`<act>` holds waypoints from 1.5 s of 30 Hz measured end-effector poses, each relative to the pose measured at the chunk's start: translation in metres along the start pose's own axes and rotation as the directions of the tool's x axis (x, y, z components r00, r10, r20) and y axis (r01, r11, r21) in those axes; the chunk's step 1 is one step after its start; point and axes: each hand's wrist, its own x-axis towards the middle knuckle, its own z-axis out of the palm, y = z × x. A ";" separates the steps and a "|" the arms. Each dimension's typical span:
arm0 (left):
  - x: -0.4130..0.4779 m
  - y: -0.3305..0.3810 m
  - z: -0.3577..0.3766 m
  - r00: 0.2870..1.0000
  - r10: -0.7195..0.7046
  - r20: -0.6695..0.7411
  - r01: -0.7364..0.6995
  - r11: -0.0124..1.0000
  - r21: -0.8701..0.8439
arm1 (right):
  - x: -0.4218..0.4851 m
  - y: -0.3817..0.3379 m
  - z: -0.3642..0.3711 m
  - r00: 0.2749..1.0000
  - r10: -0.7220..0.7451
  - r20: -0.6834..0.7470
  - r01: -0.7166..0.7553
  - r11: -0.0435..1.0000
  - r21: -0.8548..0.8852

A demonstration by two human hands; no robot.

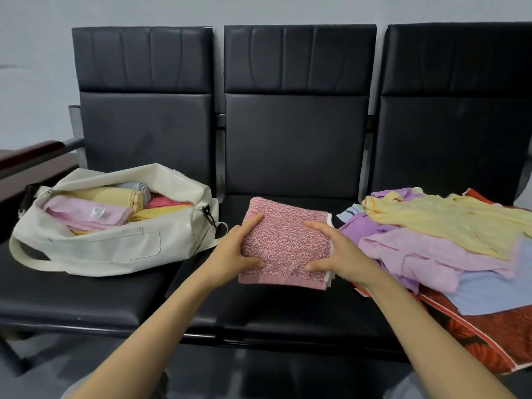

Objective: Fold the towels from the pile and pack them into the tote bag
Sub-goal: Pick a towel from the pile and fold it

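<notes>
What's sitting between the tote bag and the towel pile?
A folded pink towel, held by the left hand and right hand, seen in the head view.

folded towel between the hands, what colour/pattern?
Pink-red with a fine white speckle and a plain pink hem: folded towel, clearest in the head view.

Three black padded seats (296,139) in a row — pale wall (34,67) behind, reddish armrest (34,152) left.

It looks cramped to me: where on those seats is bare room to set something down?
Bare: front of the middle seat, between the folded pink towel and its edge; also the left seat in front of the tote bag. Crowded: the right seat, under the towel pile.
</notes>
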 end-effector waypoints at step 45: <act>0.008 -0.020 -0.041 0.946 -0.323 -0.006 0.278 0.821 -0.498 | 0.048 0.002 0.038 0.989 0.133 -0.058 -0.102 0.923 0.371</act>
